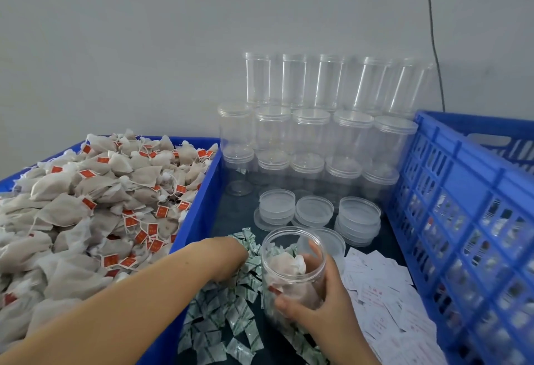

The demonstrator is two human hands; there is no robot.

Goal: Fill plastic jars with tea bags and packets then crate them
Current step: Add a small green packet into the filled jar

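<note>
**Jar held at the packet pile, tea bags heaped to the left**

At the far left, a blue bin [199,208] is seen filled to a heap with tea bags [86,200], beige pouches with strings and red paper tags. The left arm is stretched across the bin's near corner, and the left hand [231,257] is lowered onto a pile of small green-and-white packets [225,318] spread over the dark table [239,214]. Its fingers are buried among the packets and hidden behind the jar, so it cannot be told whether they are straight or pinching anything.

Just right of that hand, an open clear plastic jar [291,275] is held tilted above the packets, with several tea bags visible inside through its wall. The jar is gripped by the right hand [320,298], whose fingers and thumb are curled round its lower side.

Behind the jar, stacks of clear lids [358,217] are set on the table, and beyond them empty jars [312,133] are stacked in tiers against the grey wall. To the right of the held jar, white paper slips [387,298] with red print are scattered on the table. At the far right, a blue slotted crate [462,220] is stood beside the slips; blurred contents are glimpsed through its slots but cannot be identified.
</note>
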